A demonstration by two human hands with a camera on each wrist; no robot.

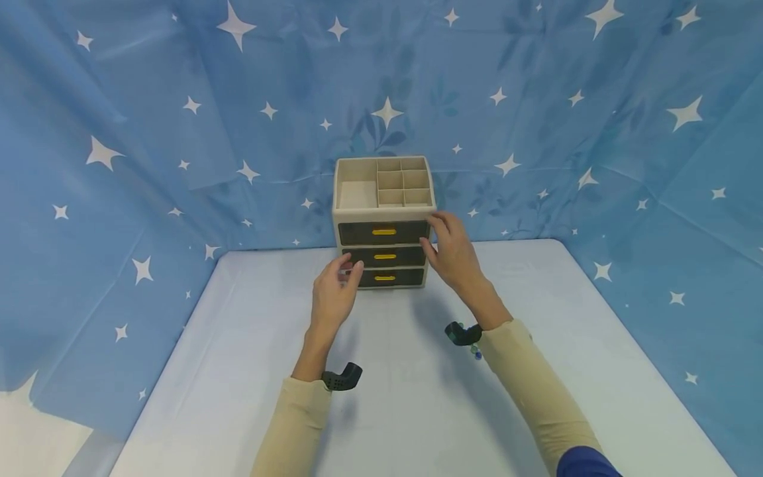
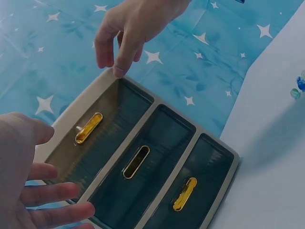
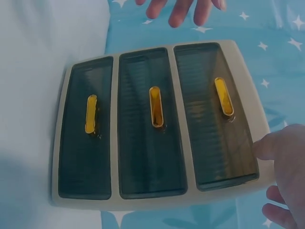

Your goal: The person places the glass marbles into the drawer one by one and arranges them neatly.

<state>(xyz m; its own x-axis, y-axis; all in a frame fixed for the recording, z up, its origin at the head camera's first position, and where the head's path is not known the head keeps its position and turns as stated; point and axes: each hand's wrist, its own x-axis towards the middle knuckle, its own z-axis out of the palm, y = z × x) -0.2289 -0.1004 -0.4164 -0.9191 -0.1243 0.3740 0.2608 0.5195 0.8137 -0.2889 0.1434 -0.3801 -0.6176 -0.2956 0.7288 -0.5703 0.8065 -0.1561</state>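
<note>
Drawer box (image 1: 384,215) upper centre. Left hand (image 1: 334,291) spread, just off its left side. Right hand (image 1: 454,255) loosely bent, thumb (image 3: 270,145) at front right edge. Beads (image 1: 478,356) lower right, partly behind wrist camera (image 1: 461,334).

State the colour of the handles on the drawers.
The handles are yellow, best seen in the right wrist view.

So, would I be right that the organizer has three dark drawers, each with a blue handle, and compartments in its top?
Not quite: the handles are yellow, as the head view shows. The organizer does have three dark drawers and compartments in its top.
</note>
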